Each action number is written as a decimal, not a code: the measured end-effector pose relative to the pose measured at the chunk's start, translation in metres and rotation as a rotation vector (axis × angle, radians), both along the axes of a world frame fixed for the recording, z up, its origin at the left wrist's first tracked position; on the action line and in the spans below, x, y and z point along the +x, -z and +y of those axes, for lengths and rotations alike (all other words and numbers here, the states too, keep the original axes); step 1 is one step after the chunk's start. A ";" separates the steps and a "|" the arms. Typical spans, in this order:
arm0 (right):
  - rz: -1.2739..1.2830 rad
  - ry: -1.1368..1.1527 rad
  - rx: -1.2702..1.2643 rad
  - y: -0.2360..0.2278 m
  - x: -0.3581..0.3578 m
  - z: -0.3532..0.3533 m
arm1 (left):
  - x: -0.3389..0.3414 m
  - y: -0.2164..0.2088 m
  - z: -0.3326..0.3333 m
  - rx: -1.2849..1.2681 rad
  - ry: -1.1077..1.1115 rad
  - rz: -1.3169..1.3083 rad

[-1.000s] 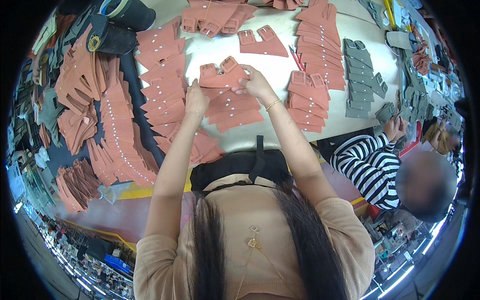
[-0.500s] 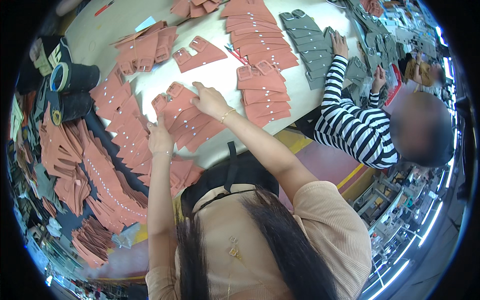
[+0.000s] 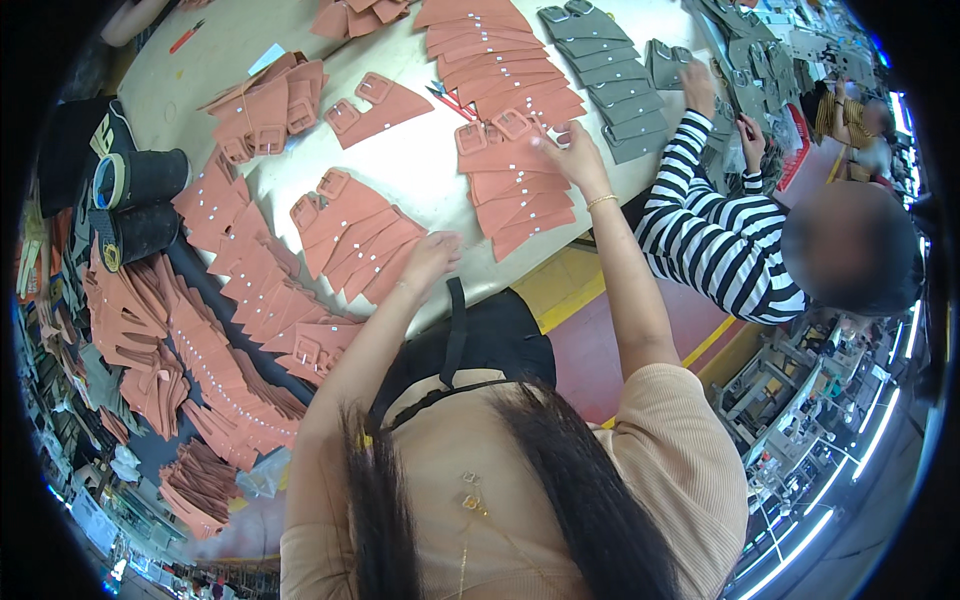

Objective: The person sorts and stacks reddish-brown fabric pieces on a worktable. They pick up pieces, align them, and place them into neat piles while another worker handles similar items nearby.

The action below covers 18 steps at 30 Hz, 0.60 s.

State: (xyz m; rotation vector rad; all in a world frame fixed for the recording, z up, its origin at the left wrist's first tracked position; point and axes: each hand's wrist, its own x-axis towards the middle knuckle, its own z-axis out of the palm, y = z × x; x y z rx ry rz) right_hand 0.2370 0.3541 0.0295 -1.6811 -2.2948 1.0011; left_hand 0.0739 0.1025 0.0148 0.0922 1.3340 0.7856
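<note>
Coral fabric pieces with square covered buckles lie overlapped in rows on the pale table. My right hand [image 3: 575, 158], thumb and fingers apart, is at the upper right edge of one row of buckled coral pieces [image 3: 510, 195]; whether it touches them I cannot tell. My left hand [image 3: 433, 257] hovers by the lower right side of another fanned row [image 3: 350, 235], fingers loosely stretched and nothing seen in them. Farther off lie a single coral piece with two buckles [image 3: 380, 115] and a tied bundle of such pieces [image 3: 270, 105].
Red-handled snips [image 3: 455, 104] lie beside a long coral row [image 3: 495, 60]. A grey-green row [image 3: 610, 85] is to the right, near a co-worker in a striped sleeve [image 3: 680, 150]. Black cylinders [image 3: 150, 180] and more coral stacks [image 3: 215, 360] stand left; a red pen [image 3: 187, 37] lies far left.
My right hand has moved right, from the middle fanned row to the right-hand row. My left hand has left the buckle end and shifted right and nearer me. The co-worker's hand has lifted.
</note>
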 end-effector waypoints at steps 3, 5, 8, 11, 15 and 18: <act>-0.047 0.012 -0.036 0.018 0.003 -0.010 | 0.019 0.009 0.017 -0.084 -0.130 -0.140; -0.082 0.024 -0.094 0.023 0.005 -0.011 | 0.026 0.010 0.027 -0.105 -0.199 -0.194; -0.118 0.028 -0.218 0.021 0.005 -0.007 | 0.039 0.007 0.040 -0.038 -0.259 -0.200; -0.176 0.018 -0.298 0.018 0.003 -0.005 | 0.048 0.005 0.050 -0.086 -0.247 -0.120; -0.164 -0.010 -0.216 0.020 0.005 -0.011 | 0.057 0.010 0.056 0.042 -0.352 -0.269; -0.070 -0.045 -0.150 0.022 0.006 -0.016 | 0.072 0.018 0.062 0.078 -0.453 -0.216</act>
